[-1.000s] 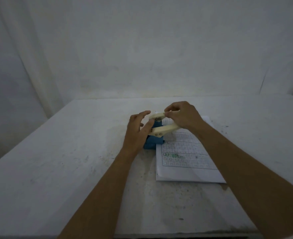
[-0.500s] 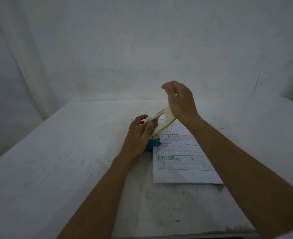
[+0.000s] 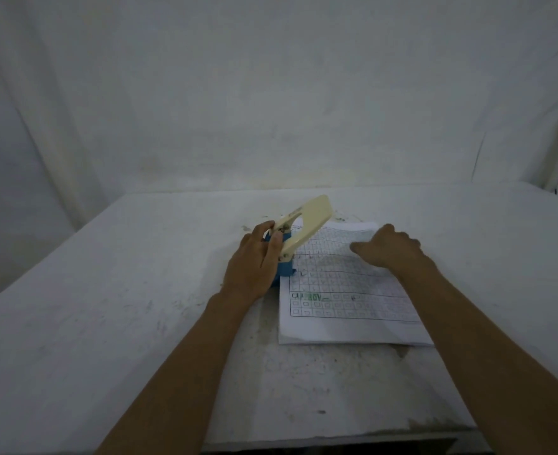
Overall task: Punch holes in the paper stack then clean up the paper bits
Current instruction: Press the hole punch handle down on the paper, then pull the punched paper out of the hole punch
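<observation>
A hole punch [image 3: 300, 231] with a blue base and a cream lever stands at the left edge of the paper stack [image 3: 346, 290]; its lever is raised, tilted up and to the right. My left hand [image 3: 254, 261] grips the punch from the left, fingers around its hinge end. The stack is white sheets with a printed grid of boxes and green writing, lying flat on the table. My right hand [image 3: 391, 247] rests palm down on the upper part of the stack, fingers loosely curled, holding nothing. I cannot make out any paper bits.
The white, scuffed table [image 3: 123, 307] runs to a front edge near the bottom of the view. A white cloth backdrop [image 3: 271, 93] hangs behind it. Small specks lie just beyond the stack's far edge.
My right hand let go of the lever and dropped onto the paper to the right. The lever stays raised. My left hand remains on the punch.
</observation>
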